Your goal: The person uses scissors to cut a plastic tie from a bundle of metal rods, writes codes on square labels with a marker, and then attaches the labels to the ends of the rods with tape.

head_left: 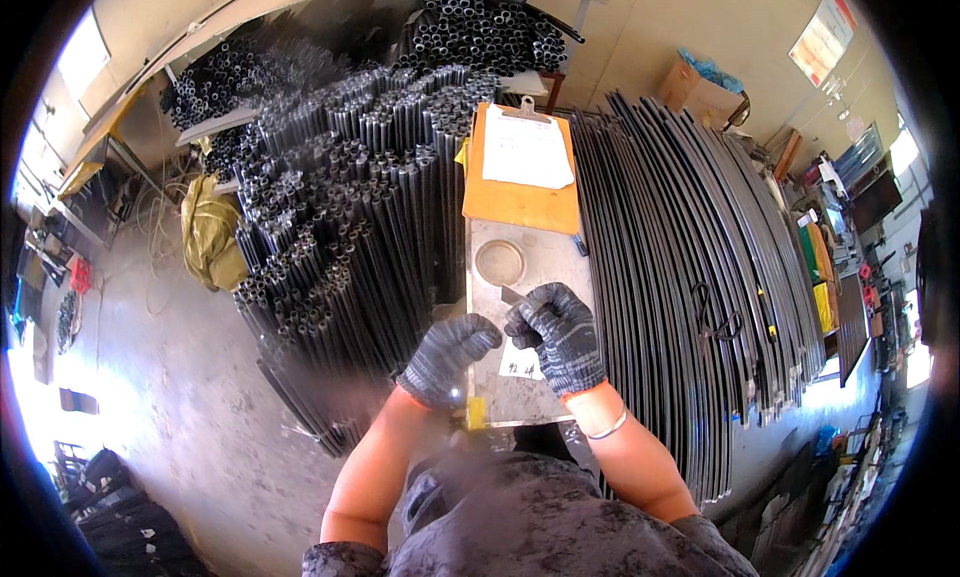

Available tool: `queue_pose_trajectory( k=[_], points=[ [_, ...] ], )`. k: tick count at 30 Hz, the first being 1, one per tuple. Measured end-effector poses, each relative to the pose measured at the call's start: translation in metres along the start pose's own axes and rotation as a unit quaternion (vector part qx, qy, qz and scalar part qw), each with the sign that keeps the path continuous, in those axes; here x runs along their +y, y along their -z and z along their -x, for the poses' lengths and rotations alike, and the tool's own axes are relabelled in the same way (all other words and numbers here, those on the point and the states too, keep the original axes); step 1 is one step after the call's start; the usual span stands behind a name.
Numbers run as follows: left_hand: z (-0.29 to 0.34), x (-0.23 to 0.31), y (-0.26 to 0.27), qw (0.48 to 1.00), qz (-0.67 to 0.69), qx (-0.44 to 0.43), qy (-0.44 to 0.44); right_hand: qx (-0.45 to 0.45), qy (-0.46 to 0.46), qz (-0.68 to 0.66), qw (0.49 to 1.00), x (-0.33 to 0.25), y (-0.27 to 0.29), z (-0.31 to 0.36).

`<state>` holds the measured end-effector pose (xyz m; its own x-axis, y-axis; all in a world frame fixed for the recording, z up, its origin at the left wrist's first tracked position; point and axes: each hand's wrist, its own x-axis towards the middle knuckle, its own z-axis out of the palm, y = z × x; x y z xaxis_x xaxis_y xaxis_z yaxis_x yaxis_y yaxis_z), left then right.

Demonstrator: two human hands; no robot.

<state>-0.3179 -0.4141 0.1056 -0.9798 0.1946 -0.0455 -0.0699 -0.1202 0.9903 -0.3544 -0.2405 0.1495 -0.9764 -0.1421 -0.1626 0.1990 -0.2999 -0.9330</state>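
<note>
My left hand (pixel 450 360), in a grey knit glove, is over the near left edge of a narrow metal-topped table (pixel 545 402). Its fingers are curled in, and whatever may be inside them is hidden. Just right of it, my right hand (pixel 562 339), gloved the same way, has its fingers bent together. A small flat grey metal piece (pixel 510 295) shows at its fingertips, apparently pinched there. Beyond the hands sits a shallow round dish (pixel 500 265). A paper slip (pixel 521 365) lies between the hands on the tabletop.
An orange clipboard (pixel 525 209) with a white sheet covers the table's far end, a dark pen (pixel 580 245) beside it. Bundled dark tubes (pixel 370 227) stand close on the left. Long dark bars (pixel 665 277) lie on the right, with black-handled scissors (pixel 715 317) on them.
</note>
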Motion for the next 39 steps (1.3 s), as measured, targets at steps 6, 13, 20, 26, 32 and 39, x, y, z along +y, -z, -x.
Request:
queue_pose_trajectory(
  k=[6, 13, 20, 26, 32, 39],
  points=[
    [0.021, -0.055, 0.052, 0.992, -0.098, 0.071, -0.021, 0.098, 0.05, 0.087, 0.99, -0.029, 0.05, -0.097],
    [0.024, 0.004, 0.047, 0.978, 0.015, 0.205, -0.022, 0.051, 0.158, 0.424, 0.89, -0.008, 0.067, -0.171],
    [0.041, 0.009, 0.045, 0.961, -0.082, 0.234, -0.122, -0.213, 0.045, 0.406, 0.887, 0.02, 0.015, -0.067],
    [0.04, 0.023, 0.013, 0.981, -0.114, 0.159, -0.009, -0.193, -0.043, 0.18, 0.963, 0.026, -0.041, -0.006],
    [0.064, 0.011, 0.039, 0.989, -0.133, 0.011, 0.059, 0.087, 0.031, 0.105, 0.99, -0.02, 0.066, -0.017],
    [0.09, -0.065, 0.082, 0.962, -0.249, -0.111, 0.015, 0.267, 0.081, 0.067, 0.958, -0.021, 0.222, 0.052]
  ],
)
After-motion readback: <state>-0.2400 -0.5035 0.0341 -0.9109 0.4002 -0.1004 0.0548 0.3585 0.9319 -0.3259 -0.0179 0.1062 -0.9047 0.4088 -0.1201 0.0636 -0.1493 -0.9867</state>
